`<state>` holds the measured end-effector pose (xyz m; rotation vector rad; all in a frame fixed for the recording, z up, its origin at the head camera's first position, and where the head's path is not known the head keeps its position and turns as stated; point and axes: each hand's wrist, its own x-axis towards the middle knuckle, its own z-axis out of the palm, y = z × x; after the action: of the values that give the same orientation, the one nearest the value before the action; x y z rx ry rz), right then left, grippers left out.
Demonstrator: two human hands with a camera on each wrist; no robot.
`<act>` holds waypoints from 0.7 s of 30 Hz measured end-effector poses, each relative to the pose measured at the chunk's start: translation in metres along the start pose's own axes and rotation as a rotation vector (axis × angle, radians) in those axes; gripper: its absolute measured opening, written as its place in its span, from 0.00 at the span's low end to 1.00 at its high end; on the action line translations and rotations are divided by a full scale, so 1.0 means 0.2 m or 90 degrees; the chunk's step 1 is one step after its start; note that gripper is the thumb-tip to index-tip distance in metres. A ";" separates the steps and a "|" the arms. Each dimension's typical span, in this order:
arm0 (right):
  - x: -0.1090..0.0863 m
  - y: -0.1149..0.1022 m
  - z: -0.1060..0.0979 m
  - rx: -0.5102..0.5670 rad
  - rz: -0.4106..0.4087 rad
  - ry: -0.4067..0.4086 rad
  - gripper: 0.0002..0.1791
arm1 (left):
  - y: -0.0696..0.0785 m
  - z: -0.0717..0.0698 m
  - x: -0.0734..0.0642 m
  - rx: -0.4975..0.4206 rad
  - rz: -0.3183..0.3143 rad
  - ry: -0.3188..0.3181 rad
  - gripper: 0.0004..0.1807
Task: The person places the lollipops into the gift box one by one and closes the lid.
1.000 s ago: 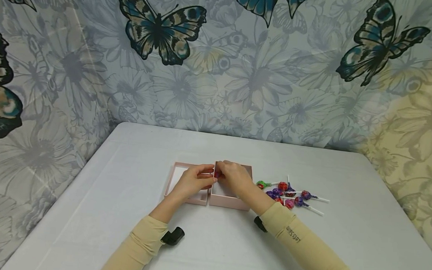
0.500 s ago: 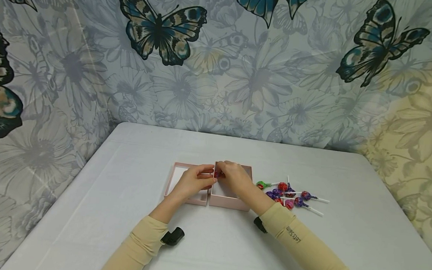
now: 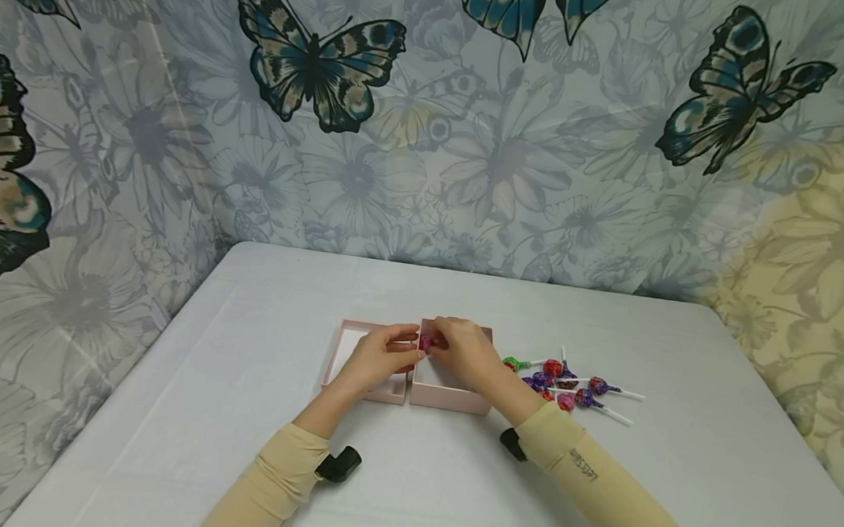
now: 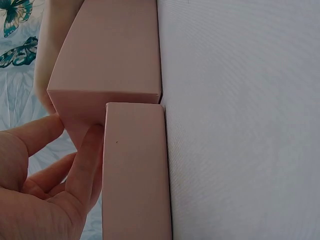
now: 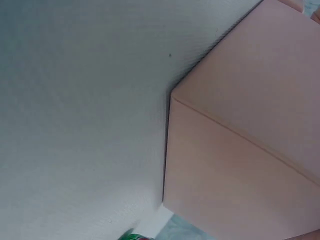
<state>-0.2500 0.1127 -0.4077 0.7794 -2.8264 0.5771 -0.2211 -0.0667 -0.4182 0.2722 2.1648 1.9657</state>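
Note:
A pink open box (image 3: 450, 400) stands mid-table in the head view. My left hand (image 3: 376, 356) holds its left wall, thumb at the rim and fingers against the outside, as the left wrist view shows from below. My right hand (image 3: 466, 351) reaches inside, fingertips bent down at the left wall. They pinch a red-and-purple wrapped lollipop (image 3: 425, 343), its stick hidden. In the right wrist view only the outer walls of the box (image 5: 235, 165) show, not the fingers holding the candy.
Right beside the box lies a loose pile of wrapped lollipops (image 3: 567, 381), red, purple and green, sticks pointing several ways. The pink lid (image 3: 334, 351), white inside, lies against the box's left side. A white cloth covers the table (image 3: 283, 287); butterfly-print fabric hangs behind.
The right hand has shifted slightly right inside the box, and more of the lollipop at its fingertips shows. The left hand keeps its place; the head view has tilted a little.

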 end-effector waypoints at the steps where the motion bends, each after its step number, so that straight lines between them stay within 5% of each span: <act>1: 0.00 0.00 0.00 -0.002 0.009 -0.007 0.12 | 0.00 0.00 0.00 0.002 -0.001 0.002 0.29; 9: -0.01 0.00 -0.02 0.032 0.020 -0.013 0.08 | 0.01 0.01 0.00 0.000 -0.005 -0.002 0.29; 15: -0.02 0.02 -0.05 0.226 0.047 0.023 0.07 | 0.01 0.01 -0.01 -0.009 -0.008 -0.004 0.29; 21: -0.03 0.03 -0.09 0.396 0.127 0.052 0.10 | 0.00 0.00 0.00 -0.007 -0.003 -0.002 0.28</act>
<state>-0.2474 0.1272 -0.3952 0.5279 -2.6694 1.5219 -0.2217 -0.0664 -0.4179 0.2672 2.1510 1.9722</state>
